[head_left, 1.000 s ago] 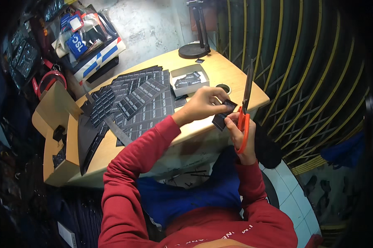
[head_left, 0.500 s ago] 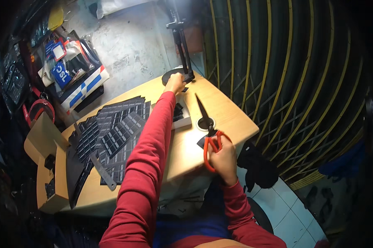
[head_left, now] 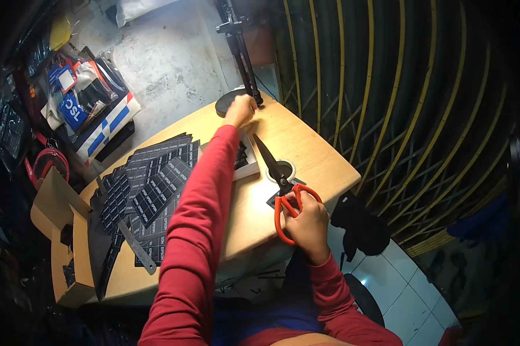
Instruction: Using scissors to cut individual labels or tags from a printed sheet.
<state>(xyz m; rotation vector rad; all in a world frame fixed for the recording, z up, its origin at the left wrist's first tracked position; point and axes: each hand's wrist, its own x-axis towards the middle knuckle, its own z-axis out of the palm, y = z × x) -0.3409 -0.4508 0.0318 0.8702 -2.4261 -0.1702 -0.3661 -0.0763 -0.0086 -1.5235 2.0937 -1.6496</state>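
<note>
My right hand [head_left: 307, 229] grips a pair of scissors [head_left: 278, 173] by the red handles, the dark blades together and pointing away to the upper left. Below the blades a roll of tape [head_left: 293, 175] rests on the table, with a dark flat piece [head_left: 271, 201] beside it. My left hand [head_left: 240, 111] reaches to the far side of the table, next to the black round base [head_left: 224, 105] of a stand. Its fingers are pinched together; whatever they hold is too small to make out. Under my left forearm a shallow white box [head_left: 248, 171] holds small black pieces, partly hidden.
Black printed sheets [head_left: 150, 164] are spread over the table's left side, a metal ruler [head_left: 136, 247] on them. An open cardboard box [head_left: 85, 254] stands at the left edge. Bagged goods [head_left: 81, 95] lie beyond. A folding metal gate [head_left: 381, 115] rises to the right.
My left hand has lifted slightly from the tabletop, where a small dark piece lay beside it; that piece no longer shows there. The scissors stay in my right hand, and the view has shifted a little.
</note>
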